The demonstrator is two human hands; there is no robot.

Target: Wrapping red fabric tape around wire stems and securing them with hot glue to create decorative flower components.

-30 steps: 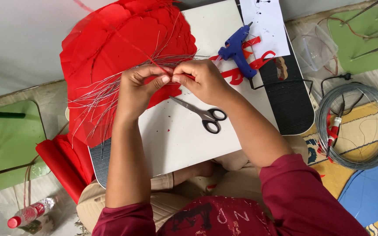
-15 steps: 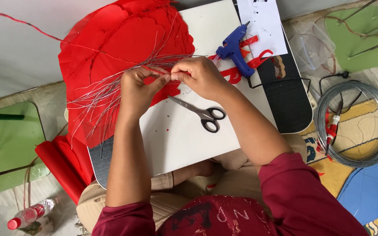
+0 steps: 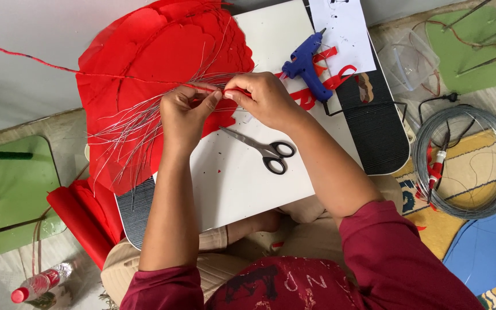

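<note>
My left hand and my right hand meet fingertip to fingertip over a white board on my lap. Between them they pinch a thin wire wrapped in red tape, whose long end stretches far to the left. A bundle of bare silver wires fans out under my left hand, lying across red petal-shaped sheets. Black-handled scissors lie on the board just below my right hand.
A blue glue gun rests on red strips at the board's top. A coil of grey wire lies on the floor at right. Green sheets, a red roll and a small bottle lie at left.
The long red-wrapped end has swung from pointing up to lying out to the left. Both hands have stayed together and shifted slightly up.
</note>
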